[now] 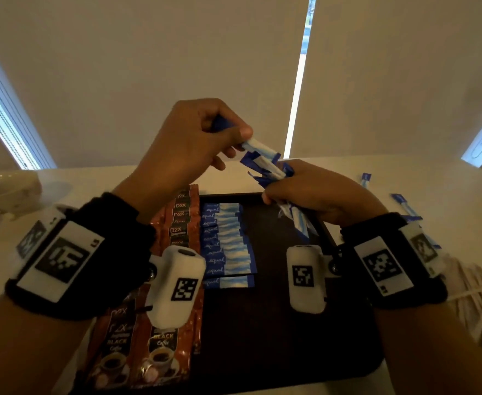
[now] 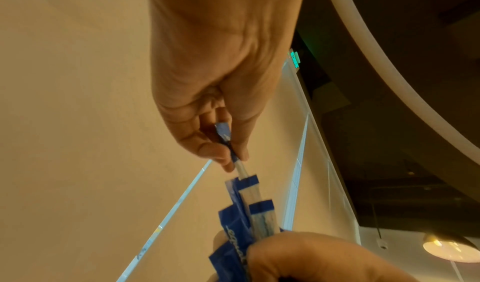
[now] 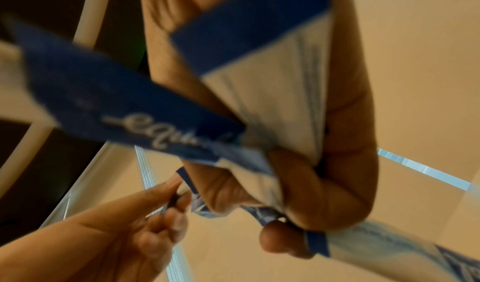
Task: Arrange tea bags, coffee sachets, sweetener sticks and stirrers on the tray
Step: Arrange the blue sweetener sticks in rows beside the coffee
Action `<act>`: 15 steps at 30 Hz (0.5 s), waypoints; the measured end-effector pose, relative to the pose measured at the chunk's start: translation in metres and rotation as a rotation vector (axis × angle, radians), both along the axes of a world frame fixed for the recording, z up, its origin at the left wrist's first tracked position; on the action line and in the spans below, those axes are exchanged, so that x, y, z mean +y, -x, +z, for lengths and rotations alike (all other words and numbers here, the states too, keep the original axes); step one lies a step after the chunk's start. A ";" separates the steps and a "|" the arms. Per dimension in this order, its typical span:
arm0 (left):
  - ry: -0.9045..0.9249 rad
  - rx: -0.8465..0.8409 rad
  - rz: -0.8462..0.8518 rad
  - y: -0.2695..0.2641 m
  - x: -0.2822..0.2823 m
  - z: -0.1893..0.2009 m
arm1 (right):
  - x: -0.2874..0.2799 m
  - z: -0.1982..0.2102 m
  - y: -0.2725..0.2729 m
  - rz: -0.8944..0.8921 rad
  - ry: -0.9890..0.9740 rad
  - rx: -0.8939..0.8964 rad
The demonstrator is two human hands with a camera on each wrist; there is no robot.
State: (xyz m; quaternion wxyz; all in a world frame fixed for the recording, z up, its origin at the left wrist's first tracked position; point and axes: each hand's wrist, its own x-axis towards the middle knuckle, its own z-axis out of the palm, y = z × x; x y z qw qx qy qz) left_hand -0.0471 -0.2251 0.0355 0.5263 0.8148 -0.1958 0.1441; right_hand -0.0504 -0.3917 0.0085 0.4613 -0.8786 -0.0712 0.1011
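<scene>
Above the dark tray (image 1: 285, 352), my right hand (image 1: 311, 189) grips a bunch of blue-and-white sweetener sticks (image 1: 274, 172) (image 3: 275, 93). My left hand (image 1: 194, 138) (image 2: 228, 154) pinches the end of one sweetener stick (image 1: 259, 148) (image 2: 240, 169) that still lies partly in the bunch. A column of sweetener sticks (image 1: 228, 243) lies on the tray's left part. Brown coffee sachets (image 1: 182, 220) overlap in a row along the tray's left edge. White stirrers (image 1: 479, 303) lie on the table at the right. I see no tea bags.
Loose sweetener sticks (image 1: 405, 205) lie on the white table (image 1: 422, 178) right of the tray. A pale cup (image 1: 9, 189) stands at the far left. The tray's middle and right parts are bare dark surface.
</scene>
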 end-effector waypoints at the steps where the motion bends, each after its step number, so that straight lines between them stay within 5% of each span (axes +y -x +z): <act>1: 0.045 0.000 0.017 0.002 0.002 -0.001 | -0.002 0.000 0.000 -0.011 0.003 -0.007; 6: 0.183 0.035 0.055 0.016 0.018 -0.006 | -0.011 0.003 -0.001 -0.080 -0.017 -0.019; 15: -0.033 0.169 0.024 0.050 0.024 -0.016 | -0.021 0.008 -0.002 -0.105 -0.070 -0.013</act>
